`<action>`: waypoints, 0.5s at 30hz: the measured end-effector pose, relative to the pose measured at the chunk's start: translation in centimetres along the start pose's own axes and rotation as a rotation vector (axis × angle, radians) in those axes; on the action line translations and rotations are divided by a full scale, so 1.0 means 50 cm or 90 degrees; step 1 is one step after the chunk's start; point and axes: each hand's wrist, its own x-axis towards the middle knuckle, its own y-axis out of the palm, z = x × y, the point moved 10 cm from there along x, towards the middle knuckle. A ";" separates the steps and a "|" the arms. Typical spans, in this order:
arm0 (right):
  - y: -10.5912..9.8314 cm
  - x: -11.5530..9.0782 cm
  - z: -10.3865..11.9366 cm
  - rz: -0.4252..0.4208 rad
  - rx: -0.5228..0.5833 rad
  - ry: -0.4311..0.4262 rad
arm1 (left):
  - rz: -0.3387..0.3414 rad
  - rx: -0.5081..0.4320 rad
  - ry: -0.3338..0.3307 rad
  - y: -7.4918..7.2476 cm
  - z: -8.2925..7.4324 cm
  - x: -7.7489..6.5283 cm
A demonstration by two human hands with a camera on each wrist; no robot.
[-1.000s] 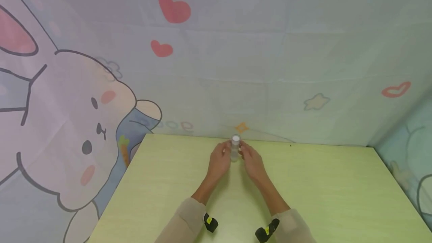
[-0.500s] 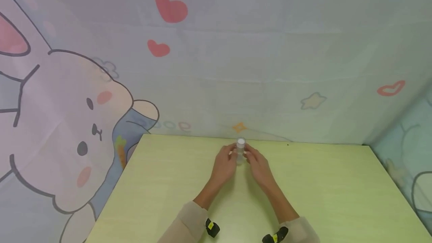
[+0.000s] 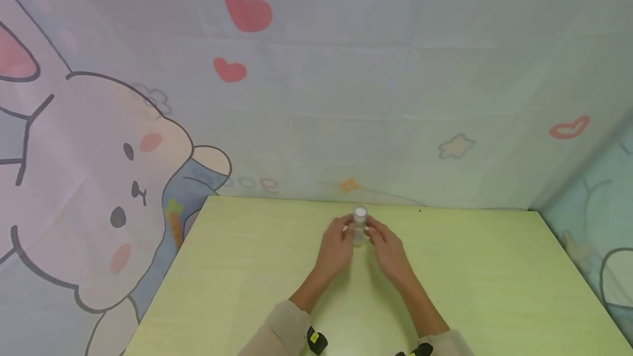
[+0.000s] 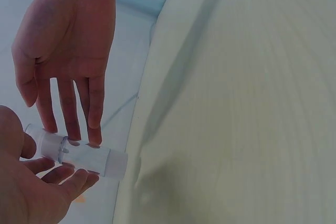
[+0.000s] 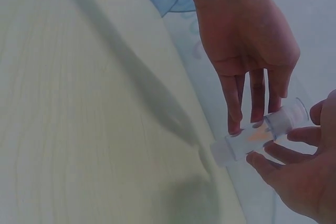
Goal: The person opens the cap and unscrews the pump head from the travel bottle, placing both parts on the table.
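Observation:
Between both hands stands a small clear cylindrical bottle [image 3: 360,229], upright near the table's far edge in the head view. Its see-through cap fits over a white top, and the lower end looks frosted. My left hand [image 3: 336,249] holds it from the left by the fingertips. From the other side, my right hand [image 3: 393,251] holds it the same way. In the left wrist view, fingertips of the right hand [image 4: 68,40] show through the bottle wall [image 4: 86,156]. The right wrist view has the left hand [image 5: 247,30] reaching down to the bottle [image 5: 254,137] with long, nearly straight fingers.
A pale yellow-green table [image 3: 470,273] spreads beneath the hands. Right behind it hangs a fabric backdrop [image 3: 321,98] printed with a rabbit and hearts. Both cuffs carry a black strap, the left strap [image 3: 316,340] showing more fully.
Both hands and the bottle have shifted to the right and slightly nearer to me. The hold on the bottle looks the same, while the head view has turned a little.

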 end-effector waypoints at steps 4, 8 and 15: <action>-0.009 -0.008 -0.001 -0.004 -0.009 -0.005 | -0.001 0.011 0.012 0.009 -0.002 -0.006; -0.015 -0.016 -0.009 -0.001 -0.011 0.002 | 0.005 0.026 0.020 0.020 -0.004 -0.012; -0.021 -0.024 -0.014 0.010 -0.008 0.008 | 0.014 0.025 0.026 0.024 -0.013 -0.024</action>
